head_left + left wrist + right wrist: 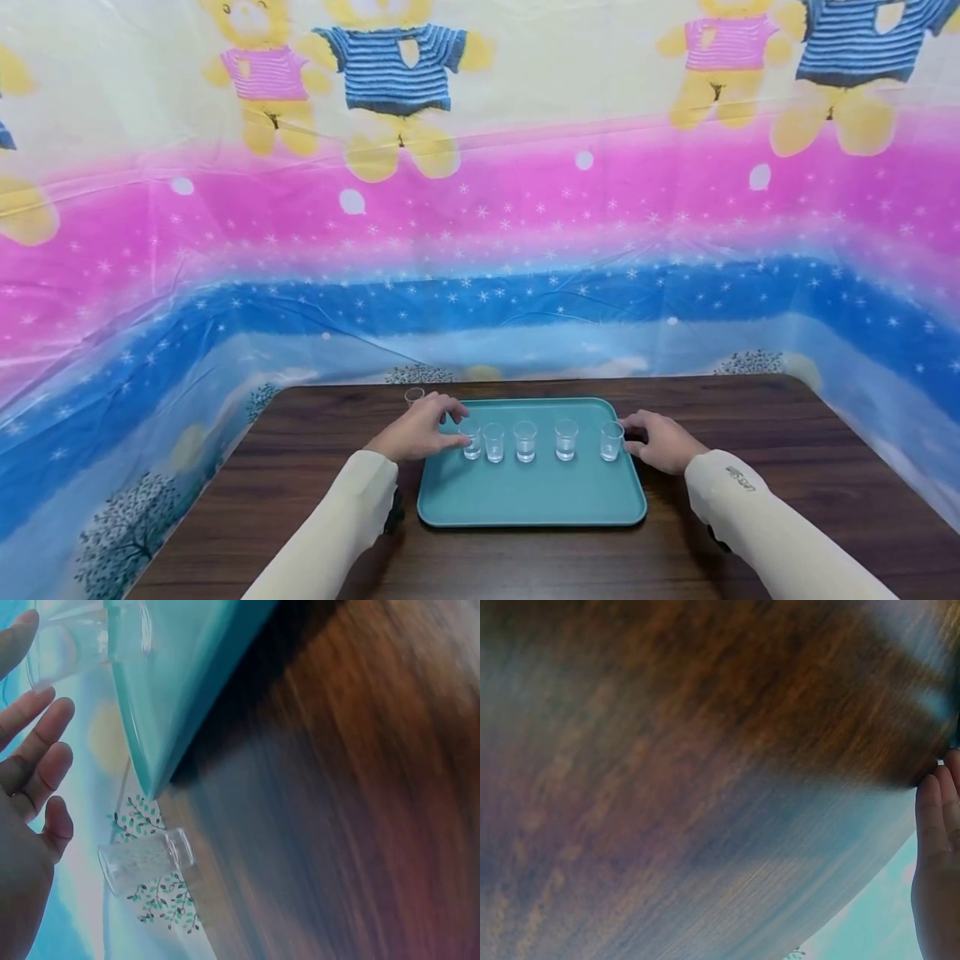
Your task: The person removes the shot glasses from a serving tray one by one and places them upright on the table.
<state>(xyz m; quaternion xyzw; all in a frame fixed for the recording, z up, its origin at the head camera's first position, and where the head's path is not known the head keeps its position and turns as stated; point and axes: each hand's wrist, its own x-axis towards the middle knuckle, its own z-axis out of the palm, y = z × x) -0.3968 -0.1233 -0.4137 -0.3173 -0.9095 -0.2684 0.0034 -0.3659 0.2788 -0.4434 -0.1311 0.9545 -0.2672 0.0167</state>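
At ten o'clock on the tray, the left hand seems to pinch the leftmost cup, apparently so it stands upright beside the other cups, while at three o'clock the right hand lays straight fingers together, perhaps steadying the tray.

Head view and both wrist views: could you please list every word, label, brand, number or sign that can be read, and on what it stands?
Right sleeve: small dark lettering near the cuff, too small and blurred to read.
Clear cups, teal tray, table: no text that I can make out.
Printed cloth: pictures only, no readable words or numbers.
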